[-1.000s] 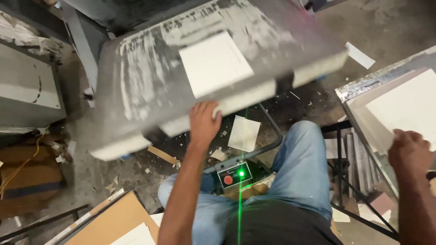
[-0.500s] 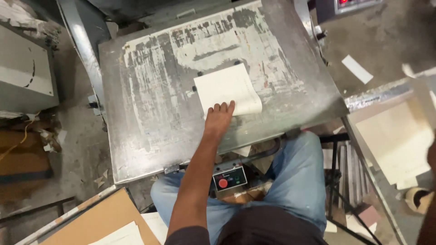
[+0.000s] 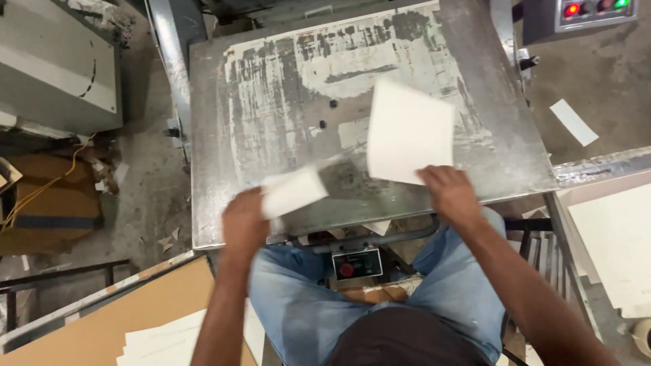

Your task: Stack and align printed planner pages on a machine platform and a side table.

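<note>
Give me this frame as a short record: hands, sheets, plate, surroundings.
left hand: holds small white sheet, blurred, at plate's near edge
right hand: grips large white sheet by its near edge, over plate
plate: worn metal, paint-streaked
box: red button, below plate
right side: stack of pale sheets

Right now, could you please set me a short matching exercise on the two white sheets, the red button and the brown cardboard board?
Things:
1. larger white paper sheet
2. smaller white paper piece
3. round red button
4. brown cardboard board

Places:
A. between the knees, under the table edge
B. at the left hand
C. lower left, on the floor
D. under the right hand

Pairs: 1-D, 2-B, 3-A, 4-C
</note>
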